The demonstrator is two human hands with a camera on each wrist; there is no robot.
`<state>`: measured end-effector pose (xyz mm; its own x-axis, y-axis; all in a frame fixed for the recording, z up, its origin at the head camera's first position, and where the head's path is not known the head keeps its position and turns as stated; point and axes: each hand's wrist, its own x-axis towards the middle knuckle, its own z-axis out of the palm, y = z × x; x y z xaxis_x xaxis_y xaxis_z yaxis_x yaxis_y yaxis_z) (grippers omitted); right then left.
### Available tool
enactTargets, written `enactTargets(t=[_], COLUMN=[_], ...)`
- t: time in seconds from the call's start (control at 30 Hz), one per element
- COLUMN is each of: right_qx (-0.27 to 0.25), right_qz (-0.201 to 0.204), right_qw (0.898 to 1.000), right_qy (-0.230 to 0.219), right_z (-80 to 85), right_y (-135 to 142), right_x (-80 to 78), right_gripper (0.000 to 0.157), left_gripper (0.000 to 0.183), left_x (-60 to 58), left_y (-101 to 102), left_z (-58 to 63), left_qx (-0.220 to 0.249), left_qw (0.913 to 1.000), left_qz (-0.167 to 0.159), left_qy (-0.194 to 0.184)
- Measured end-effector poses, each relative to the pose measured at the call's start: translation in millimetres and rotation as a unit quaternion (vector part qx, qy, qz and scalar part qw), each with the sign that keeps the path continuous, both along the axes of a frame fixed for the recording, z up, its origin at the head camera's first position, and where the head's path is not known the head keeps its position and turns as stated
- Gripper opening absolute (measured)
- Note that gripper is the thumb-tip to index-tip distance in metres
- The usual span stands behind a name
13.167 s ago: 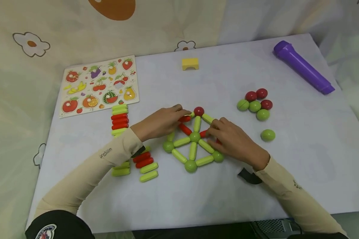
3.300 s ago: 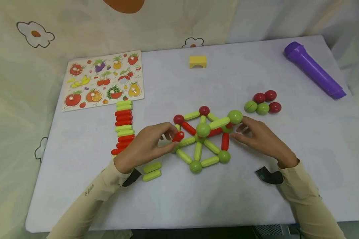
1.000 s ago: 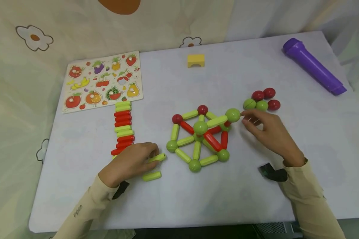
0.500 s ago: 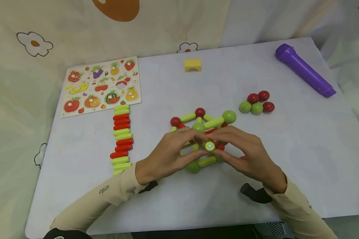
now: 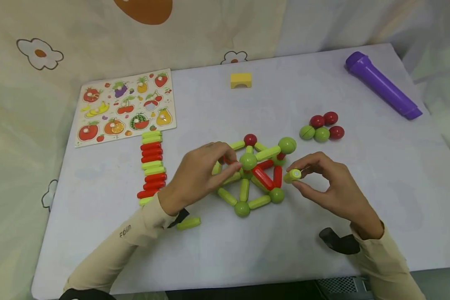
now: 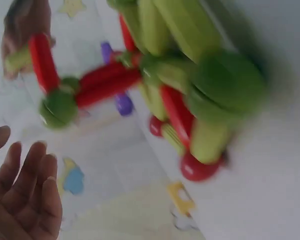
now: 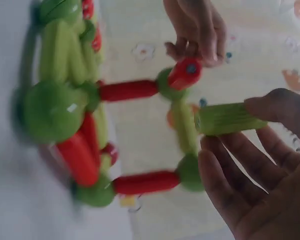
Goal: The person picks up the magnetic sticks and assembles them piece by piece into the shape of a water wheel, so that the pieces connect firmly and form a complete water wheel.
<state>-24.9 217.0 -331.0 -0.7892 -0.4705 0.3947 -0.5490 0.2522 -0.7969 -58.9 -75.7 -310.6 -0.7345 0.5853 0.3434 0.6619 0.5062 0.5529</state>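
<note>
My right hand (image 5: 328,183) pinches a short green rod (image 5: 292,176) between thumb and fingers, right of the structure; its pale round end faces up. In the right wrist view this rod (image 7: 230,118) lies apart from the balls. My left hand (image 5: 200,177) is at the structure's left, fingers near a raised green ball (image 5: 248,161) and holding nothing. The structure has a wheel-like base of rods and balls (image 5: 241,209). Upright red rods (image 7: 127,90) carry two raised green balls, joined by a green rod (image 5: 268,153). Another red rod (image 5: 263,178) juts from the nearer raised ball.
A column of green and red rods (image 5: 151,170) lies at left, below a fruit puzzle board (image 5: 125,108). One loose green rod (image 5: 188,223) lies near my left sleeve. Several red and green balls (image 5: 321,134) sit at right. Behind are a yellow block (image 5: 241,80) and purple microphone-shaped toy (image 5: 382,85).
The flat wheel has gained a raised part. My left hand picked up a green rod and brought it to my right hand, which now holds it. The hands have moved apart.
</note>
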Motion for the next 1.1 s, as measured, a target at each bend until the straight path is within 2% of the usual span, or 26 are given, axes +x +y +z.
enactTargets(t=[0.1, 0.2, 0.27, 0.37, 0.53, 0.63, 0.77, 0.9, 1.0, 1.1], right_qx=[0.044, 0.1, 0.13, 0.157, 0.22, 0.252, 0.25, 0.228, 0.213, 0.202], right_qz=[0.015, 0.041, 0.051, 0.048, 0.022, 0.013, -0.006, -0.013, -0.003, 0.002], right_qw=[0.998, 0.99, 0.985, 0.979, 0.967, 0.962, 0.966, 0.973, 0.976, 0.978], right_qy=[-0.05, -0.086, -0.105, -0.123, -0.123, -0.105, -0.067, -0.043, -0.043, -0.056], right_z=[-11.2, -21.6, -26.2, -29.2, -33.5, -38.7, -44.3, -48.2, -50.3, -51.1], right_y=[5.0, 0.7, -3.8, -8.2, -9.7, -11.3, -13.2, -13.5, -14.0, -14.4], right_x=[-0.2, 0.8, 1.8, 2.6, 4.2, 3.3, -4.3, -18.0, -28.3, -35.9], right_gripper=[0.05, 0.046, 0.043, 0.043, 0.047, 0.04, 0.03, 0.029, 0.027, 0.028], left_gripper=[0.015, 0.019, 0.021, 0.019, 0.018, 0.016, 0.017, 0.018, 0.019, 0.024], left_x=[-9.2, -13.1, -13.9, -14.4, -14.8, -14.4, -12.8, -6.5, 2.3, 11.1], left_y=[-11.4, -16.0, -14.3, -9.4, -5.2, -5.8, -7.8, -9.5, -9.9, -9.8], left_z=[-11.8, -27.1, -36.6, -46.6, -53.4, -53.7, -53.0, -52.3, -50.9, -48.8], left_qx=[-0.075, -0.168, -0.214, -0.252, -0.271, -0.275, -0.272, -0.263, -0.25, -0.231], left_qw=[0.9962, 0.9825, 0.9717, 0.9624, 0.9594, 0.959, 0.9608, 0.9619, 0.9625, 0.9626], left_qz=[0.002, -0.038, -0.067, -0.082, -0.065, -0.056, -0.023, 0.019, 0.039, 0.041], left_qy=[-0.044, -0.071, -0.073, -0.059, -0.04, -0.039, -0.051, -0.072, -0.097, -0.136])
